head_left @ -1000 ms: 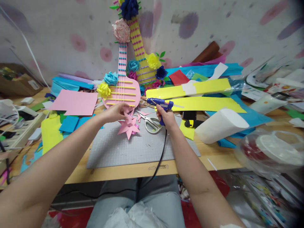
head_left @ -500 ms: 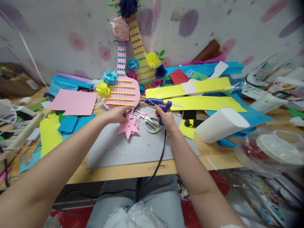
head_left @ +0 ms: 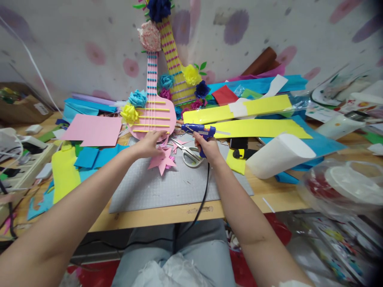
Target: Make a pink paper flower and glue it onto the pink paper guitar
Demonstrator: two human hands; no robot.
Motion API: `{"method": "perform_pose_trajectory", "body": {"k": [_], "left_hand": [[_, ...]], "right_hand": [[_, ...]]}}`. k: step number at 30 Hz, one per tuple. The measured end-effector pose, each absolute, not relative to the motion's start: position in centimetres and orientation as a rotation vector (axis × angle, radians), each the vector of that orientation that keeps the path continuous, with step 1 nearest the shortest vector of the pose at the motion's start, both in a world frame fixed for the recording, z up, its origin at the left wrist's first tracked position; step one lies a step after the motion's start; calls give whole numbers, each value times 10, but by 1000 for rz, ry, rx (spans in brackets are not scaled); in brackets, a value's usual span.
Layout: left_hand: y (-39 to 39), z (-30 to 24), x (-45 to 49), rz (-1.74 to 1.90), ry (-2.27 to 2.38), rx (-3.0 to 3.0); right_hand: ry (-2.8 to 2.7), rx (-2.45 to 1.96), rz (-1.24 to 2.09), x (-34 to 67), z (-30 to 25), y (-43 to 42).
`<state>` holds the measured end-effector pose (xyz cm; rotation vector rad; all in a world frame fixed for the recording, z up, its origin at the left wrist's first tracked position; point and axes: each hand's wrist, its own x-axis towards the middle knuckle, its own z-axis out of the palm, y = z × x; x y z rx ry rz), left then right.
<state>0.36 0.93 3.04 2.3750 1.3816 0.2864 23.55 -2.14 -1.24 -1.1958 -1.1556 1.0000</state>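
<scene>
My right hand (head_left: 209, 148) grips a blue hot glue gun (head_left: 197, 129), its nozzle pointing left and a clear glue stick poking out of its back. My left hand (head_left: 149, 144) is spread at the lower edge of a pink paper guitar (head_left: 168, 111), with nothing seen in its fingers. Just below it, a layered pink paper star (head_left: 163, 160) lies on a grey cutting mat (head_left: 143, 191). Between my hands rest white-handled scissors (head_left: 191, 156), blades slightly apart, among pink scraps.
Behind leans a yellow paper guitar (head_left: 176, 59) with paper flowers. Yellow sheets (head_left: 266, 129), a white paper roll (head_left: 278, 157) and a black-and-yellow tool handle (head_left: 243, 154) lie right. Pink card (head_left: 92, 129) lies left. The gun's black cord (head_left: 204, 199) drops over the table edge.
My left hand has let go of the pink star, and its fingers have opened out and shifted slightly upward. My right hand keeps its hold on the glue gun, nearly still.
</scene>
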Motion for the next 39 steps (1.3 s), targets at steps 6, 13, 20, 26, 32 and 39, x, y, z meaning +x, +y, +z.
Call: {"method": "perform_pose_trajectory", "body": {"k": [6, 13, 20, 26, 32, 39], "left_hand": [[9, 26, 1, 299, 1442, 2261], [9, 22, 1, 312, 1340, 2312], [7, 19, -2, 415, 1282, 2199], [1, 17, -6, 829, 1515, 1964], [-1, 7, -22, 1025, 1566, 1907], [-7, 9, -34, 1100, 1654, 1767]], "right_hand": [[-1181, -1211, 983, 236, -12, -22], [-1188, -1228, 978, 236, -11, -22], [-1267, -1395, 780, 243, -7, -22], [-1557, -1590, 650, 276, -1, -24], [-1648, -1652, 732, 301, -15, -19], [-1520, -1789, 648, 290, -35, -10]]}}
